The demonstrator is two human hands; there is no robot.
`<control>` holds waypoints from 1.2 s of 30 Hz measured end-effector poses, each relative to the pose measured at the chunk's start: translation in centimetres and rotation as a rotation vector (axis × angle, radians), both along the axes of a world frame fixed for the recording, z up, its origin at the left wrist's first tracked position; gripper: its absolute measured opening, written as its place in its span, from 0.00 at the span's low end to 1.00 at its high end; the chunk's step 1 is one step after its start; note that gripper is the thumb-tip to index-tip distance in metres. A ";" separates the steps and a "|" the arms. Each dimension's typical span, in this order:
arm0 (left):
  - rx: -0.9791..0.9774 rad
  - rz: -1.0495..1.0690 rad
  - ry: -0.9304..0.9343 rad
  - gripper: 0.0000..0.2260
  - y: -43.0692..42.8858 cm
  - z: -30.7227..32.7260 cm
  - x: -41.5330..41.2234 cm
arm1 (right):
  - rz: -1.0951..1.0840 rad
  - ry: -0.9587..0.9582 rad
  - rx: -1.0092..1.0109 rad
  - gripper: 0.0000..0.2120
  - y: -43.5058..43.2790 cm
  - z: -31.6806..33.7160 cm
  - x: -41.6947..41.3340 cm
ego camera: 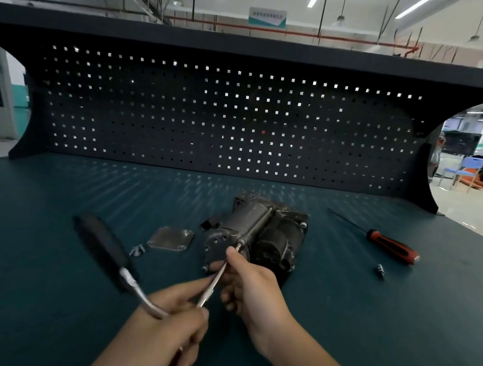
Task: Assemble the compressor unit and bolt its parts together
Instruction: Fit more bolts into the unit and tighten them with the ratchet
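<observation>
The compressor unit [259, 231] lies on its side just right of the frame's centre, on the dark green counter [39, 222], its round end faces turned toward the person. The right hand [251, 287] sits directly below it, touching its near end, with thumb and fingers curled around the thin metal extension bar [213, 282] close to where the bar's tip meets a bolt on the unit's face. The left hand [175, 309], lower and further left, grips the head end of a ratchet wrench [101, 246], whose black handle slants up toward the left of the frame, blurred. A flat square cover plate [171, 238] lies just left of the unit, apart from it, with a few loose bolts [138, 250] beside its lower left corner. At right, well apart from the unit, lie a red-and-black screwdriver [390, 246] and, below it, one small bolt-like piece [380, 270]. A dark pegboard [226, 116] stands behind the counter.
</observation>
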State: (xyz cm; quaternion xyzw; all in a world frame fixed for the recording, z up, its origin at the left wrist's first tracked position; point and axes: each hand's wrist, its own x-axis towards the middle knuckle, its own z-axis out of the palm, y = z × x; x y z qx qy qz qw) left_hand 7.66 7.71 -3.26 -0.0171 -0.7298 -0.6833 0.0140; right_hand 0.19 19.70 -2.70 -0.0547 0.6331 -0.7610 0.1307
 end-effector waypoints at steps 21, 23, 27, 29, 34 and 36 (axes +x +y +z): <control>1.022 -0.048 -0.406 0.13 0.4 1.3 0.4 | -0.033 0.009 -0.087 0.11 0.0 -0.1 -0.4; 0.707 0.037 -0.336 0.10 0.6 1.3 0.5 | -0.015 0.010 -0.081 0.12 0.1 -0.2 -0.5; -0.336 0.104 0.148 0.17 -0.9 1.0 0.3 | 0.015 0.012 -0.053 0.15 0.2 -0.4 -0.4; -1.005 0.131 0.354 0.23 -1.3 1.4 0.4 | -0.007 0.000 -0.026 0.14 0.1 -0.4 -0.4; -1.631 0.012 0.517 0.33 -0.2 0.9 0.1 | -0.057 0.019 0.030 0.14 0.0 -0.4 -0.3; -1.251 0.101 0.410 0.27 -0.2 0.6 0.0 | -0.042 0.048 0.014 0.14 0.0 -0.5 -0.3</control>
